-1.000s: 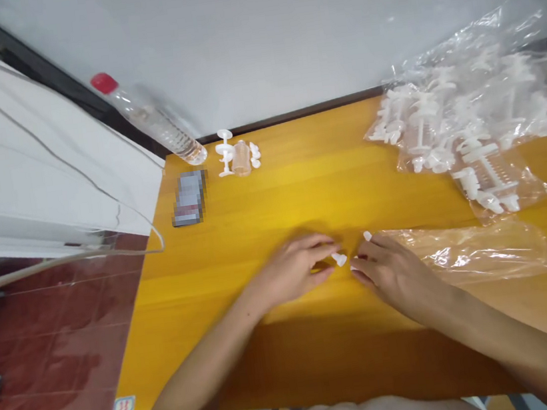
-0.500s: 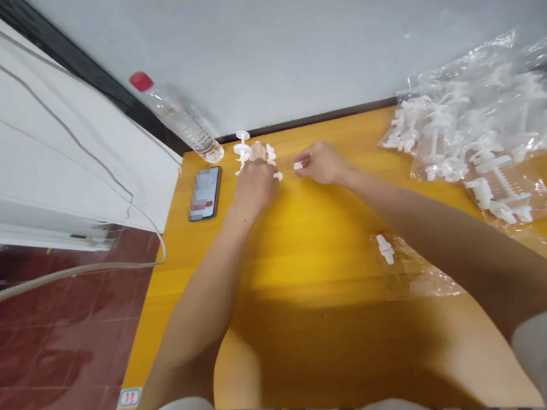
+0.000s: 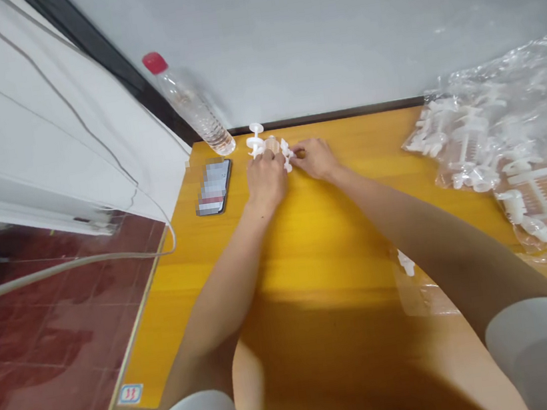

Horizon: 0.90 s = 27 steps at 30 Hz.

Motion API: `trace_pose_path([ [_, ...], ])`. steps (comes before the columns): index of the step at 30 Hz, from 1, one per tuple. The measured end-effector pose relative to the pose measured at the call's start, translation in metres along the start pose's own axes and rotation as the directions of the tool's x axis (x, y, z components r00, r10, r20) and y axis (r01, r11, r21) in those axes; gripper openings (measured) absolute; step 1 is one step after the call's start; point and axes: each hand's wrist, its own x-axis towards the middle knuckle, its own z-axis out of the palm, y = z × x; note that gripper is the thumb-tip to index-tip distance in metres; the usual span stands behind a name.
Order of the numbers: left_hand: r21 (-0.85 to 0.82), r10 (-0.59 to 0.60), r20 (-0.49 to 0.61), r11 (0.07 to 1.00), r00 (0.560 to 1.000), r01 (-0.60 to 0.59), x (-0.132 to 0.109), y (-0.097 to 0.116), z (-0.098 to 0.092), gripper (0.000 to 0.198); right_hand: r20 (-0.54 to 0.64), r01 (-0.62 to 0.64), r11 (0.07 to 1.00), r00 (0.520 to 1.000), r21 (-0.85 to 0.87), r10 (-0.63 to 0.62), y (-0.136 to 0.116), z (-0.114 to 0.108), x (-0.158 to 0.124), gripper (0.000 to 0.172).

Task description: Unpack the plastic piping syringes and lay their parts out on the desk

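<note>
Both arms reach to the far edge of the yellow table (image 3: 308, 241). My left hand (image 3: 266, 178) rests with curled fingers on a small cluster of white plastic parts (image 3: 259, 145) by the wall. My right hand (image 3: 315, 157) is beside it, its fingers pinched at the white piece (image 3: 288, 155) on the cluster's right side. What each hand grips is partly hidden by the fingers. A single small white part (image 3: 405, 263) lies near my right forearm on a flat clear bag.
A clear water bottle (image 3: 193, 106) with a red cap leans at the back corner. A phone (image 3: 213, 186) lies left of my hands. Clear bags of white plastic parts (image 3: 501, 134) fill the right side. A white cabinet and cable stand left, over red floor.
Both hands have moved from the table's middle to the far edge and closed in on the cluster of white parts. One small white part stayed behind by the flat bag.
</note>
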Motion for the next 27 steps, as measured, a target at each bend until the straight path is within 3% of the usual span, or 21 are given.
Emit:
trace_pose_path([
  [5,-0.037,-0.031,-0.096,0.999,0.995,0.028,-0.003,0.002,0.005,0.023,0.052,-0.002,0.998,0.999,-0.066,0.006,-0.015,-0.01,0.001,0.026],
  [8,-0.091,-0.041,-0.126,0.995,0.991,0.03,-0.019,0.008,-0.002,0.02,0.055,-0.008,0.994,0.998,-0.105,0.014,-0.017,-0.046,-0.027,0.043],
  [11,-0.383,0.02,-0.116,0.922,0.993,-0.064,-0.064,0.027,-0.012,0.016,-0.047,0.043,0.979,0.997,-0.2,-0.054,-0.004,-0.103,-0.106,0.046],
  [13,-0.663,0.187,-0.001,0.735,0.982,-0.141,-0.102,0.047,-0.017,0.015,-0.152,0.004,0.967,0.987,-0.256,-0.044,0.008,-0.137,-0.18,0.037],
  [15,-0.819,0.375,0.103,0.558,0.922,-0.135,-0.135,0.07,-0.019,0.015,-0.228,-0.043,0.958,0.973,-0.285,-0.025,0.02,-0.154,-0.254,0.028],
  [17,-0.85,0.457,0.143,0.51,0.878,-0.127,-0.155,0.095,-0.016,0.013,-0.281,-0.044,0.95,0.959,-0.31,-0.047,0.031,-0.154,-0.312,0.022],
  [20,-0.784,0.411,0.127,0.599,0.903,-0.162,-0.161,0.127,-0.011,0.011,-0.257,0.013,0.944,0.961,-0.329,-0.103,0.044,-0.131,-0.352,0.021],
  [23,-0.678,0.345,0.109,0.712,0.932,-0.184,-0.155,0.149,-0.012,0.02,-0.231,0.066,0.937,0.961,-0.343,-0.153,0.049,-0.108,-0.353,0.024],
  [27,-0.559,0.377,0.187,0.8,0.907,-0.217,-0.155,0.161,-0.024,0.024,-0.235,0.063,0.922,0.958,-0.382,-0.162,0.051,-0.092,-0.343,0.027],
])
